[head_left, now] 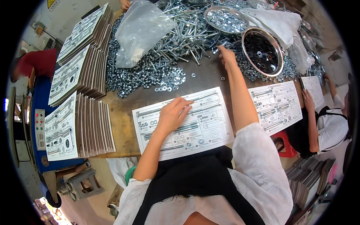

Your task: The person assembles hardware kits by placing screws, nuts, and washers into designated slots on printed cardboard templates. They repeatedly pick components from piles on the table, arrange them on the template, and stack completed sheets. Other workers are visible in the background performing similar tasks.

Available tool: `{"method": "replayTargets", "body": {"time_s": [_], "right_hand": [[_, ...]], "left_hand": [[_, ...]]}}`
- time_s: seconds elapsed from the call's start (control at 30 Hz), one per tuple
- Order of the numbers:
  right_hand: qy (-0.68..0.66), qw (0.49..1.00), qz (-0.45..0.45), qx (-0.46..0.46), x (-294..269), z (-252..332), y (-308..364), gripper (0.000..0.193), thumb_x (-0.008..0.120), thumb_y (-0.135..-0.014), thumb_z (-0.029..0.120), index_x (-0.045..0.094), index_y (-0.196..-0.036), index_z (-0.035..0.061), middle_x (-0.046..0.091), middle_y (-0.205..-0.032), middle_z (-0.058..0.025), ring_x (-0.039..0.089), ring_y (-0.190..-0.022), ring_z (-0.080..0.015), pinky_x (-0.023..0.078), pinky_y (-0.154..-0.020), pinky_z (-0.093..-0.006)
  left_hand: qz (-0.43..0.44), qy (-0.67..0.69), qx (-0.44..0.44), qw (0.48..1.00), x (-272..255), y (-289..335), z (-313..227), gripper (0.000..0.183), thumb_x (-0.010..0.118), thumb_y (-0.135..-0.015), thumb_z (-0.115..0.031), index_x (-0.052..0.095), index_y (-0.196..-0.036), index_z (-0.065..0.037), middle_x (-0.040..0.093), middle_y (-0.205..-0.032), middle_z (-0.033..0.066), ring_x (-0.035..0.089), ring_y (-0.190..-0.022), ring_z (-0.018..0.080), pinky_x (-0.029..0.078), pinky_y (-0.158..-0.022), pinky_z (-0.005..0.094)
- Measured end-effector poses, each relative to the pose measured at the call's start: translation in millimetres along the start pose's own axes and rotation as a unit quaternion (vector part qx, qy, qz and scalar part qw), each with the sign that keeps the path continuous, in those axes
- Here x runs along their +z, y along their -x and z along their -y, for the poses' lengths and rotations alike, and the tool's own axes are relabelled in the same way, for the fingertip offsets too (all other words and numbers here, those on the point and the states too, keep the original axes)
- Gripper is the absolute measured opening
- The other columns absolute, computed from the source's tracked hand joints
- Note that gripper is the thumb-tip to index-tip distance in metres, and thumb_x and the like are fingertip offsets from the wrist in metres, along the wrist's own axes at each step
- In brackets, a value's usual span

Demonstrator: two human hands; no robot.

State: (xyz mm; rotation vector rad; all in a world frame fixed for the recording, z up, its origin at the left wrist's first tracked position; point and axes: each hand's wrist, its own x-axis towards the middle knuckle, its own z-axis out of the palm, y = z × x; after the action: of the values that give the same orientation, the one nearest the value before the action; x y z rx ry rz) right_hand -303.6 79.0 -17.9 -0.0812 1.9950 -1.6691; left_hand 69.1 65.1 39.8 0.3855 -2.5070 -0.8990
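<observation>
L hand (pixel 173 115) on card (pixel 197 125); R hand (pixel 227 58) nr bolts (pixel 191 39).

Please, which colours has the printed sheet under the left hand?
The sheet is white with black and grey print; best view: head.

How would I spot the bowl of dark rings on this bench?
On the brown worktop, find the heap of silvery metal bolts. To its right, past the bare right hand, sits a round metal bowl. It holds dark rings; the neighbouring round metal dish holds silvery pieces.
</observation>
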Motion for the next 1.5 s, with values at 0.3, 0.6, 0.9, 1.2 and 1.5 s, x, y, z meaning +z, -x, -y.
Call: {"method": "replayTargets", "body": {"time_s": [0.3,0.6,0.9,1.2,1.5], "right_hand": [[-0.074,0.97,0.161,-0.167,-10,-16,244,0.017,0.069,-0.093,0.019,0.068,-0.088,0.0026,0.059,-0.067,0.0045,0.048,-0.057,-0.0028,0.038,-0.052,-0.0205],[0.079,0.971,0.194,-0.112,-107,-77,271,0.02,0.073,-0.088,0.014,0.069,-0.101,-0.0007,0.07,-0.087,-0.0042,0.064,-0.077,-0.0109,0.05,-0.07,-0.0268],[0.363,0.914,0.003,-0.182,-103,-109,308,0.02,0.08,-0.078,0.015,0.068,-0.091,0.004,0.065,-0.073,-0.0092,0.064,-0.064,-0.0214,0.051,-0.06,-0.0326],[0.245,0.951,-0.005,-0.19,-127,-54,259,0.024,0.073,-0.087,0.022,0.069,-0.099,0.0023,0.068,-0.079,-0.0114,0.068,-0.073,-0.0216,0.051,-0.066,-0.0311],[0.417,0.85,-0.187,-0.263,-194,35,31,0.029,0.078,-0.079,0.031,0.076,-0.104,0.0168,0.074,-0.097,-0.0111,0.071,-0.094,-0.0298,0.055,-0.083,-0.0402]], "left_hand": [[-0.098,0.014,-0.013,0.995,17,-48,-54,0.034,0.059,-0.094,-0.01,0.061,-0.128,-0.008,0.057,-0.112,0.0139,0.062,-0.09,0.0325,0.05,-0.08,0.0408],[0.12,0.314,-0.175,0.925,51,16,-55,0.03,0.05,-0.099,-0.016,0.061,-0.126,-0.007,0.061,-0.097,0.0125,0.063,-0.08,0.0265,0.049,-0.071,0.0351],[0.035,-0.126,0.087,0.988,98,53,-43,0.027,0.07,-0.084,-0.013,0.067,-0.109,-0.005,0.058,-0.094,0.0049,0.055,-0.09,0.023,0.043,-0.078,0.0351],[-0.006,-0.061,0.054,0.997,83,47,-45,0.026,0.072,-0.083,-0.015,0.069,-0.108,-0.008,0.059,-0.101,0.0067,0.056,-0.092,0.0265,0.043,-0.081,0.0386],[-0.073,-0.062,0.079,0.992,26,41,-46,0.018,0.07,-0.083,-0.006,0.072,-0.1,-0.009,0.062,-0.098,0.0079,0.058,-0.093,0.0278,0.043,-0.08,0.0385]]}}
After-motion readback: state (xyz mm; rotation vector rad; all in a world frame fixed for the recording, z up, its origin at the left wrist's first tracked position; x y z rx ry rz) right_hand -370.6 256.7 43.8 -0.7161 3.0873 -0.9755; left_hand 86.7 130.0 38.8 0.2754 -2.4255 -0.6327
